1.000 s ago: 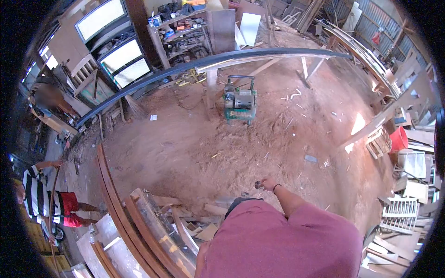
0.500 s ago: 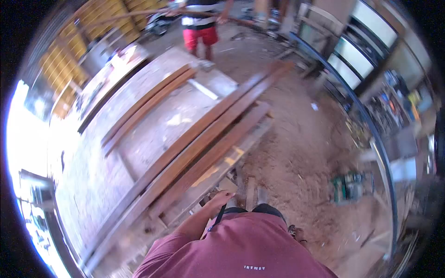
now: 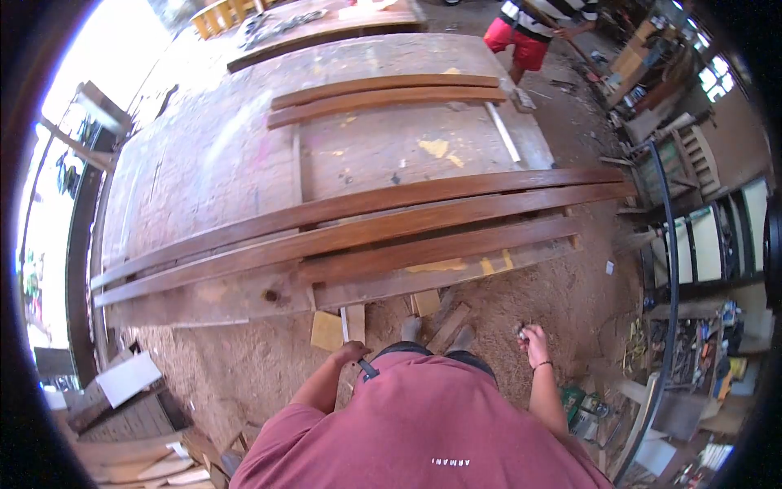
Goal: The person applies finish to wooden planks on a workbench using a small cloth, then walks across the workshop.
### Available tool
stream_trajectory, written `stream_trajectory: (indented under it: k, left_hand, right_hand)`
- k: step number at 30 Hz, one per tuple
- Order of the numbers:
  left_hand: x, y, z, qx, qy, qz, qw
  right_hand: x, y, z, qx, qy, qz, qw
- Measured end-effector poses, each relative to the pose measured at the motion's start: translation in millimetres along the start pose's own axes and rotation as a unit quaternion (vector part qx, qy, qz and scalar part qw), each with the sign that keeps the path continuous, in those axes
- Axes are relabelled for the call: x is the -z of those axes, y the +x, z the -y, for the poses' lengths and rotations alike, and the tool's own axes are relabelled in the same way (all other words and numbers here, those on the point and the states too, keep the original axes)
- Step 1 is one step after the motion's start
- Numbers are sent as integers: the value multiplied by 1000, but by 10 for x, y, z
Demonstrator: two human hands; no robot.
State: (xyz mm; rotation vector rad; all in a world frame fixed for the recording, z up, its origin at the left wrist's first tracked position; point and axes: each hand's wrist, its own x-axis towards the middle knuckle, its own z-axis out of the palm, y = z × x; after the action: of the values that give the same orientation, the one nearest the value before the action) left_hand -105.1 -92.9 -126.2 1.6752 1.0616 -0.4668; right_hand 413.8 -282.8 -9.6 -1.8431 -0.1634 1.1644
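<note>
My left hand [image 3: 350, 353] is closed at my left side by the waist, its fingers curled. A dark strap-like piece [image 3: 369, 369] lies right beside it against my shirt; whether the hand grips it I cannot tell. Out to the right, over the dirt floor, my right hand [image 3: 535, 345] pinches a small greyish thing [image 3: 522, 332], too small to name. In front of me, two long brown-finished wooden boards [image 3: 366, 236] and a shorter board [image 3: 440, 249] lie along the near side of a big worktable [image 3: 204, 179]. Neither hand touches them.
Two more brown boards [image 3: 383, 99] rest farther back on the table, near a white strip [image 3: 503, 132]. A person in red shorts [image 3: 521, 45] stands beyond the far right corner, holding a long pole. A green machine [image 3: 582, 407] and wood offcuts [image 3: 327, 330] are on the floor.
My view has swung round to the right, so the table now lies across in front of me. My right hand has come up and out from beside my body. The left stays at my waist.
</note>
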Motion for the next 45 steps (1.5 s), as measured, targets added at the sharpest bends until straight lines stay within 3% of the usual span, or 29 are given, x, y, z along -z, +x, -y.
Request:
stream_trajectory:
  k: [2,3,6,7,8,9,10,12,15,17,23,27,36,45]
  left_hand:
    - [-192,-186,288,46,-66,6,997]
    - [-412,-22,675,6,-69,-39,997]
    - [-418,-213,611,82,-159,-57,982]
    - [-417,-249,598,98,-161,-78,979]
    - [-463,-288,595,115,-164,-99,975]
    - [-800,-45,1027,26,-126,-208,970]
    - [-732,-201,874,31,-132,-209,968]
    - [-312,-622,289,153,-243,-176,942]
    - [-405,-591,476,91,-231,-235,940]
    - [-395,-631,423,75,-226,-249,939]
    - [-244,-773,172,147,-235,-222,935]
    - [-244,-814,119,159,-321,-206,911]
    - [-393,-807,333,183,-369,-175,894]
    - [-378,-732,273,175,-376,-185,891]
  right_hand:
    - [-478,25,317,38,-27,68,997]
    - [-734,-13,500,61,-51,92,993]
    - [-1386,-83,908,145,-143,176,963]
    - [-1572,-126,1036,141,-148,180,962]
    - [-1747,-174,1171,242,-243,171,924]
    - [-1911,-220,1302,339,-332,161,865]
    - [-2060,-257,1427,338,-335,168,863]
    - [-2325,-282,1635,370,-333,181,848]
    - [-2644,-184,1802,440,-361,155,808]
    - [-2845,-230,1940,439,-366,154,806]
    - [-3192,-164,1982,437,-348,155,814]
    - [-3215,-8,1946,445,-366,140,805]
    - [-3339,528,2105,522,-364,40,770]
    - [-4146,-4,1665,569,-308,153,747]
